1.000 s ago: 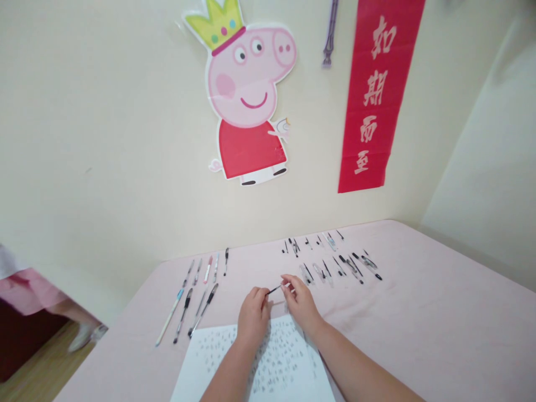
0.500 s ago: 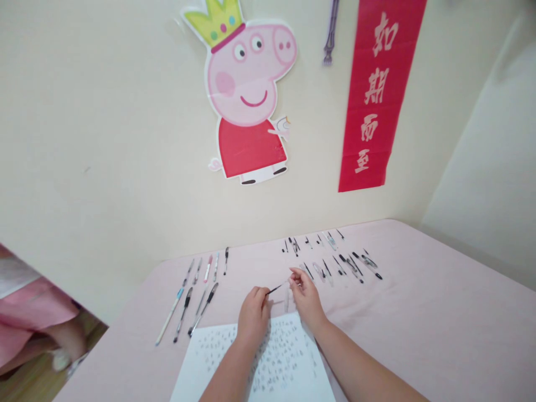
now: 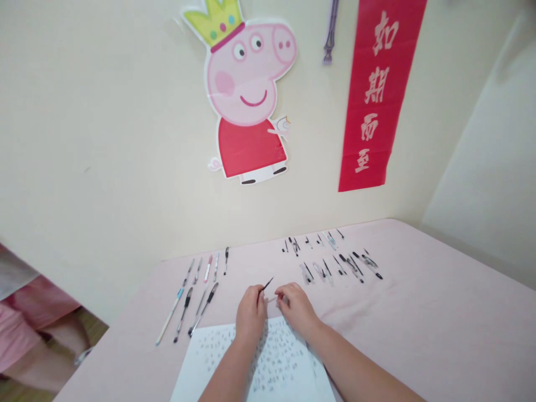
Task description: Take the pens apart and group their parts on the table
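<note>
My left hand [image 3: 250, 312] is closed around a thin dark pen refill [image 3: 268, 283], whose tip points up and to the right. Close beside it, my right hand [image 3: 294, 306] has its fingers pinched on a slim pale tube that looks like a clear pen barrel [image 3: 272, 300]. The tube's left end reaches toward the left fingers; whether it touches them I cannot tell. Both forearms lie over a sheet of paper [image 3: 218, 365] covered in handwriting.
Several whole pens [image 3: 181, 314] lie in two rows on the left. At the back right are rows of pen parts [image 3: 350, 268], with caps, refills and clear barrels. The pink tablecloth [image 3: 419, 312] meets the wall behind. A person's pink clothing [image 3: 36, 307] shows at far left.
My right hand has come left and down from the refill's end and taken the clear barrel off the table. The refill in my left hand now tilts more steeply upward.
</note>
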Demonstrator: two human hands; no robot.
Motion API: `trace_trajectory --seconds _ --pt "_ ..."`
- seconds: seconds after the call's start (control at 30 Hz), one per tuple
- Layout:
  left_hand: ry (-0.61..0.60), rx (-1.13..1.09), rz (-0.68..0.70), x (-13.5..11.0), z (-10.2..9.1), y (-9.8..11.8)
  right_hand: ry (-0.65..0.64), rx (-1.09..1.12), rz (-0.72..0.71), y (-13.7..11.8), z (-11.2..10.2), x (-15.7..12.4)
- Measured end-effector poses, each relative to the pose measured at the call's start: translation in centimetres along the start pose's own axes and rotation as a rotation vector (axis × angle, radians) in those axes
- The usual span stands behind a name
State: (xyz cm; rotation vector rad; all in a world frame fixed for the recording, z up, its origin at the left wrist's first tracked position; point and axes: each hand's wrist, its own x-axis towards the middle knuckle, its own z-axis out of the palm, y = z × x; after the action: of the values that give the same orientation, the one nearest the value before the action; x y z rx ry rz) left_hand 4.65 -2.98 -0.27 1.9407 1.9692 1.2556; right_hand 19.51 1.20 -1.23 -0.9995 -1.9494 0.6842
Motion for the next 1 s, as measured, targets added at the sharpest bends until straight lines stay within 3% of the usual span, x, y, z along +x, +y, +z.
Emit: trace_trajectory --seconds 0.3,0.5,0.67,1.0 --pt "-0.006 -0.025 -0.009 0.0 0.0 0.0 -0.014 -0.065 -0.049 -0.2 -0.1 0.0" --pt "0.001 -0.06 -0.009 0.1 0.3 -0.3 0.016 0.021 -0.133 -0.9 -0.7 0.2" --pt "-0.02 -0.082 0.038 0.0 0.3 -0.5 -0.04 0.067 -0.224 -1.5 -0.8 0.2" --pt "-0.074 -0.102 0.035 0.0 0.3 -0.2 -0.052 0.092 -0.223 -0.8 -0.3 0.2"
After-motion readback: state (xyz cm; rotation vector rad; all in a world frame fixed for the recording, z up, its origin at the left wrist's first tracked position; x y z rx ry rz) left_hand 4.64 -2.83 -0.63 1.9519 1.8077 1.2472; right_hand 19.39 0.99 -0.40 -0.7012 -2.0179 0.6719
